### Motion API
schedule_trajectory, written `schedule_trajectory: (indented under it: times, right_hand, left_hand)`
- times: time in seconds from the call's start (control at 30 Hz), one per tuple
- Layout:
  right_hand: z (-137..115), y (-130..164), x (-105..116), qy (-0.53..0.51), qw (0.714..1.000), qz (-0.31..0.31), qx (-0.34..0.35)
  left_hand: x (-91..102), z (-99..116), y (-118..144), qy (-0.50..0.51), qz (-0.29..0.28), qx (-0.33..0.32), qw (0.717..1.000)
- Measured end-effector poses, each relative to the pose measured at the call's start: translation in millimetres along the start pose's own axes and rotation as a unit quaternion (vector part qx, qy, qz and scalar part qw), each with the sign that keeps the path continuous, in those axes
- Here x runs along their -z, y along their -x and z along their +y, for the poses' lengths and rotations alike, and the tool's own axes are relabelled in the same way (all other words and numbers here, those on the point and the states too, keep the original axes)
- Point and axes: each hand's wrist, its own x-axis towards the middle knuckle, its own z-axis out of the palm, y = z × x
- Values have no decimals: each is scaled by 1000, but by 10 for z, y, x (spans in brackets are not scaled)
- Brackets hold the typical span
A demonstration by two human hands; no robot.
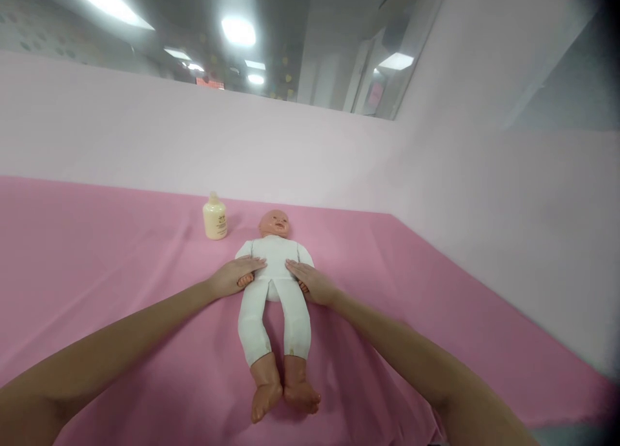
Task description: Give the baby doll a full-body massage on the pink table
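In the head view, the doll (pixel 274 264) lies face up on the pink-covered table (pixel 145 246), its head toward the far edge and its feet toward you. Your left hand (pixel 241 272) and right hand (pixel 312 281) rest on either side of its belly, fingers extended and uncurled. A cream bottle (pixel 215 221) stands near the far edge, left of the doll's head.
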Motion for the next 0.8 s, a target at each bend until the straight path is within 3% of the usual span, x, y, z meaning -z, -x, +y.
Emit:
schedule_trajectory:
  times: [0.13,0.27,0.37,0.43,0.5,0.67,0.8]
  right_hand:
    - [-23,-97,56,-37,996,6,-79]
    - [30,-360,192,-146,969,58,-190]
    - [186,-681,295,-216,918,152,-295]
    - [337,-910,322,-215,877,217,-369]
    - [507,-1108,303,-200,850,251,-417]
    - [913,-1357,133,-140,837,244,-469]
    - [1157,-1400,6,-98,847,174,-493]
  left_hand:
    - [134,36,-75,15,-19,41,999]
    - [296,18,-364,45,-20,158,986]
    - [329,-123,-701,67,89,267,957]
    - [274,-280,-911,77,170,364,913]
    - [173,-454,-1062,73,202,440,872]
    - [-69,-811,-1182,49,165,490,854]
    - [-155,-970,-1222,27,110,513,851]
